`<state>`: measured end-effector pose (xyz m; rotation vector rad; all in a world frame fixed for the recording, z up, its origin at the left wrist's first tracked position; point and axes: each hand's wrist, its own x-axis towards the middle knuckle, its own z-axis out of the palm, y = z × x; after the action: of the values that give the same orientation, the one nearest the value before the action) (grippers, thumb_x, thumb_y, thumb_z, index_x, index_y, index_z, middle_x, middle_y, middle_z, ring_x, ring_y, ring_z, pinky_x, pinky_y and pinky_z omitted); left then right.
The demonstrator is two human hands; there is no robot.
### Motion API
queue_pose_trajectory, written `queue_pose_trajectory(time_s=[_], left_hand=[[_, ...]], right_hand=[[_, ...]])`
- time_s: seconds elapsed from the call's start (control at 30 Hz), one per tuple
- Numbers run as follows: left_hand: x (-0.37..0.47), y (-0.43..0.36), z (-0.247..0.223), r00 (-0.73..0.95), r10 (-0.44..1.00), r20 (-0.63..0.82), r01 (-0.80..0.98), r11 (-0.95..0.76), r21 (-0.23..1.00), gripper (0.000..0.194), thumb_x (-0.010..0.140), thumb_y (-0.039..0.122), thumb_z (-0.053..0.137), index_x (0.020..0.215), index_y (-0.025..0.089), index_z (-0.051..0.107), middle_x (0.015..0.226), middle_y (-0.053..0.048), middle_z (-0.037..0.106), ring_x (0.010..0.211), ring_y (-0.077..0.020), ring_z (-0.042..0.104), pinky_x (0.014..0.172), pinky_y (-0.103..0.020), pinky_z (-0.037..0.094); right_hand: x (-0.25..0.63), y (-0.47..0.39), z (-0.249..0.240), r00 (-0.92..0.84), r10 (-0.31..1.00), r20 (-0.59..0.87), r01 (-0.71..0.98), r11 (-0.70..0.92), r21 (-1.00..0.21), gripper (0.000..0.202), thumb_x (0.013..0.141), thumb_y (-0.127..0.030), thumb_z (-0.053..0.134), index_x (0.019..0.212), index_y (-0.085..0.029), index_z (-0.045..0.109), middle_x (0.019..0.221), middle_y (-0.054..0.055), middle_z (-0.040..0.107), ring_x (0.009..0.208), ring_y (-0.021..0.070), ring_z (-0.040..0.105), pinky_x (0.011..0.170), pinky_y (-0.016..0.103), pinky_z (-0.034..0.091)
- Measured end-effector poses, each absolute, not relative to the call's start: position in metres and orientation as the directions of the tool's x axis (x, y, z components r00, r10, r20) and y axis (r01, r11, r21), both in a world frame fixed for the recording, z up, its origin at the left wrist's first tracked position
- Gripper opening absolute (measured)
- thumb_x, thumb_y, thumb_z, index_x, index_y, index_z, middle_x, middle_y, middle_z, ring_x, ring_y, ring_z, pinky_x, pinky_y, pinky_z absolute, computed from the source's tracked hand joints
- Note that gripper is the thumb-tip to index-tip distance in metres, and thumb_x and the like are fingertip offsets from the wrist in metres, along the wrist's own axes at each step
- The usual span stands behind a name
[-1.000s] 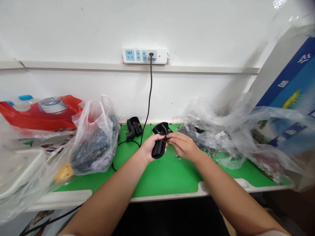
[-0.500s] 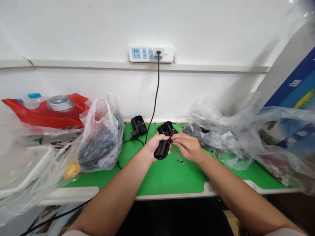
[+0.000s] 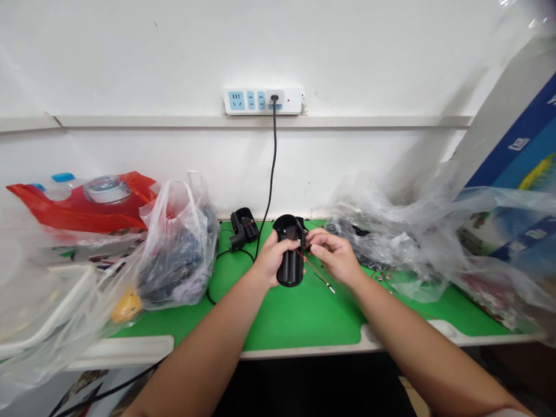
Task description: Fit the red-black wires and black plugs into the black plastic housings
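My left hand (image 3: 270,260) is closed around a black plastic housing (image 3: 290,272), thumb over its open face. The housing stands roughly upright and has rounded ends and ribs inside. A thin red and black wire (image 3: 319,274) trails out of it to the lower right, ending in a small white connector (image 3: 332,290). Beside the housing's right edge is my right hand (image 3: 333,256), its fingers curled and thumb close to them. Whatever lies at those fingertips is too small to make out. Another black part (image 3: 300,220) shows partly behind the held housing.
A similar black housing with a handle (image 3: 244,225) lies at the back of the green mat (image 3: 299,330). A black cable (image 3: 273,162) hangs from the power strip (image 3: 263,101). Plastic bags (image 3: 176,249) stand left; clear plastic (image 3: 391,214) and small metal parts (image 3: 381,277) lie right.
The housing has turned so that its open face shows more. My right fingers have drawn slightly away from it, and the wire's connector has shifted a little right.
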<state>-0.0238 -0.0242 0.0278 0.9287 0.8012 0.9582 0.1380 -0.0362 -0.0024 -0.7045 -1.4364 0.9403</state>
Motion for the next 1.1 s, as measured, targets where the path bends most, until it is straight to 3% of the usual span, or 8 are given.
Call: queue_pose_trajectory(time_s=[0.1,0.2,0.43,0.83,0.9,0.97,1.03,1.1], left_hand=[[-0.02,-0.026,0.027,0.318,0.943,-0.095,-0.315,0.199,0.928,0.045,0.064,0.024,0.066,0.101,0.024,0.041,0.065,0.003,0.055,0.048,-0.0167,0.058,0.043,-0.037,0.052],[-0.018,-0.027,0.025,0.326,0.942,-0.085,-0.306,0.19,0.933,0.05,0.064,0.024,0.067,0.106,0.025,0.041,0.069,0.003,0.056,0.048,-0.0166,0.058,0.043,-0.037,0.053],[-0.016,-0.027,0.022,0.325,0.942,-0.086,-0.279,0.182,0.943,0.055,0.064,0.025,0.068,0.113,0.027,0.041,0.075,0.002,0.057,0.049,-0.0161,0.058,0.044,-0.037,0.054],[-0.014,-0.028,0.018,0.285,0.955,0.076,-0.253,-0.001,0.967,0.062,0.068,0.024,0.066,0.121,0.033,0.037,0.094,-0.001,0.054,0.055,-0.0144,0.059,0.047,-0.035,0.054],[-0.014,-0.027,0.017,0.268,0.958,0.105,-0.236,-0.041,0.971,0.06,0.069,0.024,0.065,0.122,0.033,0.037,0.095,-0.001,0.054,0.058,-0.0135,0.059,0.051,-0.032,0.054],[-0.015,-0.024,0.016,0.225,0.961,0.162,-0.209,-0.115,0.971,0.058,0.069,0.022,0.065,0.121,0.031,0.039,0.096,-0.001,0.055,0.066,-0.013,0.06,0.06,-0.03,0.054],[-0.015,-0.022,0.014,0.17,0.953,0.252,-0.172,-0.223,0.96,0.055,0.068,0.019,0.065,0.118,0.027,0.042,0.098,-0.001,0.056,0.079,-0.0133,0.06,0.073,-0.027,0.052],[-0.015,-0.019,0.012,0.12,0.935,0.334,-0.146,-0.316,0.937,0.053,0.067,0.016,0.065,0.116,0.023,0.045,0.1,-0.002,0.057,0.088,-0.0129,0.058,0.082,-0.025,0.048]], right_hand=[[0.131,-0.034,-0.008,-0.133,0.964,0.23,-0.417,0.156,-0.895,0.015,0.073,-0.029,0.07,0.08,-0.018,0.063,0.067,-0.001,0.056,0.056,0.0077,0.05,0.057,0.021,0.044],[0.13,-0.034,-0.007,-0.191,0.975,0.11,-0.524,-0.007,-0.851,0.018,0.069,-0.026,0.074,0.078,-0.016,0.064,0.063,-0.001,0.058,0.054,0.0068,0.052,0.055,0.019,0.045],[0.134,-0.035,-0.002,-0.199,0.976,0.085,-0.532,-0.035,-0.846,0.019,0.065,-0.025,0.077,0.076,-0.014,0.065,0.064,-0.001,0.061,0.055,0.007,0.056,0.058,0.02,0.049],[0.127,-0.036,-0.01,-0.078,0.995,0.061,-0.507,0.013,-0.862,0.022,0.06,-0.027,0.08,0.074,-0.015,0.068,0.063,0.001,0.062,0.056,0.009,0.054,0.057,0.024,0.045],[0.124,-0.037,-0.01,-0.053,0.997,0.064,-0.449,0.033,-0.893,0.024,0.063,-0.033,0.077,0.076,-0.015,0.068,0.063,0.001,0.061,0.055,0.0096,0.051,0.056,0.025,0.043],[0.121,-0.04,-0.009,0.001,0.992,0.127,-0.279,0.122,-0.953,0.024,0.07,-0.038,0.071,0.077,-0.015,0.068,0.06,0.0,0.058,0.054,0.0096,0.048,0.053,0.024,0.039],[0.119,-0.044,-0.007,0.047,0.959,0.281,-0.024,0.282,-0.959,0.026,0.079,-0.04,0.062,0.07,-0.015,0.066,0.057,0.0,0.051,0.053,0.0095,0.043,0.052,0.024,0.035],[0.116,-0.048,-0.004,0.021,0.893,0.45,0.189,0.439,-0.879,0.031,0.085,-0.037,0.054,0.063,-0.016,0.061,0.06,0.0,0.048,0.057,0.0106,0.043,0.054,0.025,0.035]])
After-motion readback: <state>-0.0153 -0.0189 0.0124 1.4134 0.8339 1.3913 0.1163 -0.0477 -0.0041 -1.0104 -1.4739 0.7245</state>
